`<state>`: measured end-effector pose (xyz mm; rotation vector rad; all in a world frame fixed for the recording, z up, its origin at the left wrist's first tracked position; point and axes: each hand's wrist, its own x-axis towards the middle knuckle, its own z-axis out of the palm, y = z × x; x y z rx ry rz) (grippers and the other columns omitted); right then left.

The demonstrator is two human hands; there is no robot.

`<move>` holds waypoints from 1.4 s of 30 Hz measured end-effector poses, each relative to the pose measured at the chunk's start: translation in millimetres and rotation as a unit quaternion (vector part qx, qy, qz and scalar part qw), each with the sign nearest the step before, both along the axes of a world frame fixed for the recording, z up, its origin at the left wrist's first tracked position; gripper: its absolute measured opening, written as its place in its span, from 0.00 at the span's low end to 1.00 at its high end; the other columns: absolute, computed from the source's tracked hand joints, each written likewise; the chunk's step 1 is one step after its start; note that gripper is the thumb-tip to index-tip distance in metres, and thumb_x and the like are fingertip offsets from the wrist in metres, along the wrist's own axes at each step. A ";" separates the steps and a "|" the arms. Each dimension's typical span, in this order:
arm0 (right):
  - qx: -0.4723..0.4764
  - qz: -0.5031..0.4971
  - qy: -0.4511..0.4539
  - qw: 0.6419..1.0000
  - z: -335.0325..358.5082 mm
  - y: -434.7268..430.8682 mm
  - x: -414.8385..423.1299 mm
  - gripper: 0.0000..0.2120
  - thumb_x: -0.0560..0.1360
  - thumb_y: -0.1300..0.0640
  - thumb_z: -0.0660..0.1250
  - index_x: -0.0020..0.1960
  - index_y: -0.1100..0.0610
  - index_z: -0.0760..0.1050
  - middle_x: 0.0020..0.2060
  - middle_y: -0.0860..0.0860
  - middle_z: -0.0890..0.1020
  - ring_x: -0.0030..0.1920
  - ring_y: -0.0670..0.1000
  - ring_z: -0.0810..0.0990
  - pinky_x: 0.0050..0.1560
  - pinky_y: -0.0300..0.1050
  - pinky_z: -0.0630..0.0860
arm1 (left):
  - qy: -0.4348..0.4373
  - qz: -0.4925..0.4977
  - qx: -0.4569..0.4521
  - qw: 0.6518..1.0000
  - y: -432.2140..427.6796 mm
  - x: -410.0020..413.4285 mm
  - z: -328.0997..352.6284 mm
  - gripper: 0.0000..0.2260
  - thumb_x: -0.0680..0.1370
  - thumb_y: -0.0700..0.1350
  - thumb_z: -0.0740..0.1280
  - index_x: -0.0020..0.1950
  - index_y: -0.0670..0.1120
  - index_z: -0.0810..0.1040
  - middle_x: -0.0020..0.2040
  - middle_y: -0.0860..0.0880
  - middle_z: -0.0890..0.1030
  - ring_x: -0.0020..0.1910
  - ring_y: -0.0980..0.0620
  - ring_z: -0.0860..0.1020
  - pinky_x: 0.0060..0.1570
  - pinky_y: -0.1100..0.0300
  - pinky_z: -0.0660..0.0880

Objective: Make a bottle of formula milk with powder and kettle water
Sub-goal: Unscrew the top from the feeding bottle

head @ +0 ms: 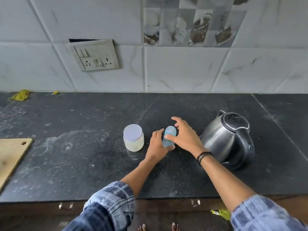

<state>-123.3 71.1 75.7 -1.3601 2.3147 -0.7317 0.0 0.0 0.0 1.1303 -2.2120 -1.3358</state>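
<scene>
- I see the kettle (228, 139) parked at three o'clock on the tabletop (83, 164), within pouring reach.
- Powder jar (133, 137) waits lidded at nine o'clock.
- Left hand (157, 147) wraps the bottle (169, 136) low, steadying it; right hand (183, 135) hovers half-open over its cap, likely to unscrew.

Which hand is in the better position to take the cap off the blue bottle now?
Probably the right hand: it is spread over the top of the blue bottle, thumb at its side. The left hand holds the bottle's lower body on the counter, so it can steady it.
</scene>
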 end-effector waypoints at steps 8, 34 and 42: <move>0.007 0.004 0.000 1.000 -10.8 -7.7 -4.9 0.18 0.76 0.47 0.75 0.63 0.47 0.75 0.60 0.45 0.79 0.58 0.50 0.81 0.57 0.52 0.82 | 0.044 0.006 -0.005 0.999 -5.0 -21.5 -4.0 0.17 0.72 0.46 0.76 0.58 0.51 0.78 0.57 0.49 0.80 0.57 0.49 0.79 0.57 0.44 0.79; -0.019 0.011 0.044 0.999 -38.9 -12.6 -0.9 0.25 0.73 0.53 0.79 0.66 0.54 0.74 0.60 0.51 0.81 0.61 0.54 0.78 0.59 0.50 0.79 | -0.049 0.039 -0.174 0.983 9.7 -16.6 -73.7 0.30 0.80 0.63 0.53 0.80 0.52 0.59 0.78 0.53 0.64 0.80 0.54 0.52 0.78 0.51 0.53; -0.015 0.072 0.087 0.993 -38.4 -14.9 -6.1 0.31 0.73 0.54 0.79 0.72 0.53 0.71 0.63 0.53 0.80 0.62 0.54 0.78 0.59 0.48 0.78 | -0.056 0.029 -0.190 0.980 9.0 -17.3 -73.4 0.33 0.79 0.65 0.51 0.81 0.49 0.58 0.79 0.51 0.63 0.80 0.53 0.51 0.76 0.55 0.49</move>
